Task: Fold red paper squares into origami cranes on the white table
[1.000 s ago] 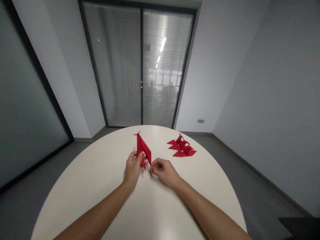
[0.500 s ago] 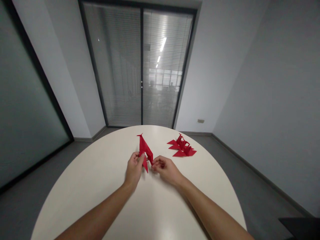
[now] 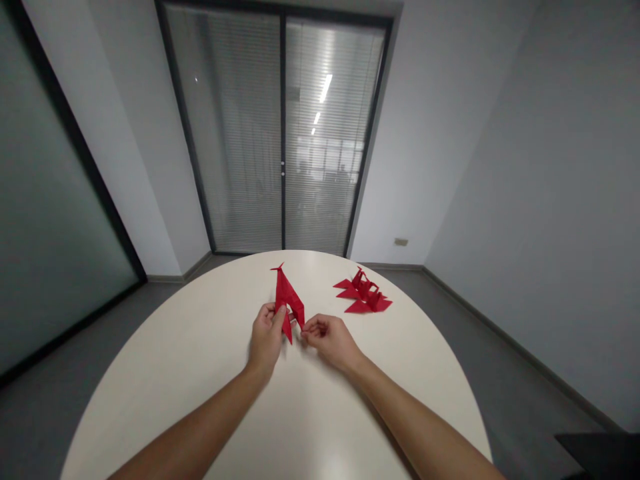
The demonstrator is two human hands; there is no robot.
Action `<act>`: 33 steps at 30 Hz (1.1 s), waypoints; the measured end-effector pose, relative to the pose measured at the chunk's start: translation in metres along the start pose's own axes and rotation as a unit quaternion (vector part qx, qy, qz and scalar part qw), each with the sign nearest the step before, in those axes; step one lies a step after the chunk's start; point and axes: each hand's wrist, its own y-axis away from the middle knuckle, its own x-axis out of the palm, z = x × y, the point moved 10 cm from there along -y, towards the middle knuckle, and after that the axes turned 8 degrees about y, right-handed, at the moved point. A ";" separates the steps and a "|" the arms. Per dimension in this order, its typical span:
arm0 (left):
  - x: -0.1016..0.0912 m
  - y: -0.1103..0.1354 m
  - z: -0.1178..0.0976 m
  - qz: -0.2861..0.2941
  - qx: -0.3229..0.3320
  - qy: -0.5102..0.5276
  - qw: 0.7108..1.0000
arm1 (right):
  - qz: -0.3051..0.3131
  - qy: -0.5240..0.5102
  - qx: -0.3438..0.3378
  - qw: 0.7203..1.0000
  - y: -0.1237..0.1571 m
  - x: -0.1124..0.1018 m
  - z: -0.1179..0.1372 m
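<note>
A red folded paper figure (image 3: 287, 296) stands up over the round white table (image 3: 200, 373), its thin pointed tip aimed away from me. My left hand (image 3: 265, 339) is closed on its lower left part, thumb pressed against the paper. My right hand (image 3: 327, 340) pinches the lower right flap with fingers curled. Both hands hover just above the tabletop near the middle.
A pile of finished red paper figures (image 3: 364, 295) lies on the table to the right, beyond my right hand. Behind the table are glass doors with blinds (image 3: 283, 133), grey walls and grey floor. A dark object (image 3: 600, 453) pokes in at the bottom right corner.
The paper figure and both hands shifted slightly, a little right and down, then back; the grip on the paper stays the same.
</note>
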 end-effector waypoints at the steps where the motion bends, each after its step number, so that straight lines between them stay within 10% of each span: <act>1: -0.002 -0.001 -0.001 -0.008 0.005 -0.002 1.000 | 0.002 0.005 0.004 1.000 0.000 0.000 -0.002; 6: -0.012 -0.005 -0.006 -0.032 0.035 -0.028 0.998 | -0.006 0.060 -0.012 0.998 0.002 -0.003 0.002; 12: 0.018 0.012 -0.011 0.076 0.050 -0.108 0.990 | -0.156 0.155 -0.144 0.965 0.014 -0.025 0.057; 25: 0.038 0.025 -0.013 0.167 0.045 -0.142 0.975 | -0.165 0.321 -0.183 0.915 0.021 -0.027 0.081; 33: 0.044 0.027 0.004 0.214 0.005 -0.118 0.970 | -0.169 0.191 -0.121 0.959 0.017 -0.033 0.064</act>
